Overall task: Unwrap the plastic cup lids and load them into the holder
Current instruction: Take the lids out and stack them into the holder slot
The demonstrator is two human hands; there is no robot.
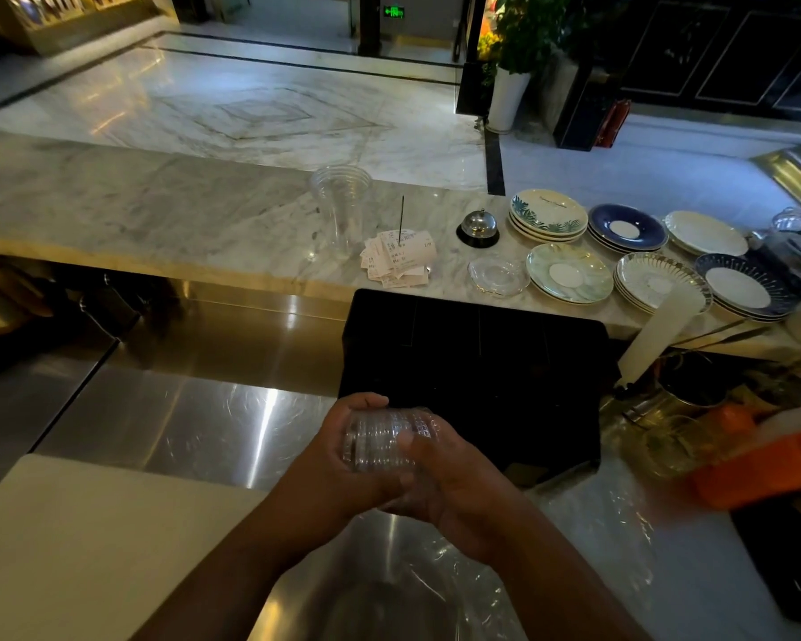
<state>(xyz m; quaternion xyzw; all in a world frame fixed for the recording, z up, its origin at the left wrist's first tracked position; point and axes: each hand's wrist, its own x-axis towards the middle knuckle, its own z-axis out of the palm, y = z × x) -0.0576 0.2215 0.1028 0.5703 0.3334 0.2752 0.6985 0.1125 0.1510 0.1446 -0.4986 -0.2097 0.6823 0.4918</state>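
Left hand (336, 455): fingers curled round the left end of the stack of clear lids (382, 439), gripping it. Right hand (454, 483): grips the same stack from the right, thumb laid across its front. The stack lies on its side between both hands, held above the steel counter (195, 409) and just in front of the near edge of the black holder (472, 363).

Clear plastic wrap (440, 566) hangs crumpled below the hands and spreads along the counter to the right. Whether any film covers the stack itself cannot be determined; glare and low light obscure its surface.

Beyond the holder, the raised marble ledge (158, 201) carries:
- a nested stack of clear cups (341, 201), upright;
- a spike with paper receipts (398, 259), just right of the cups;
- a service bell (478, 226);
- stacks of patterned saucers (569, 272) in two rows, right of the bell.

A white board (89, 525) lies at lower left on the counter. An orange object (759, 464), blurred, sits at the right edge.
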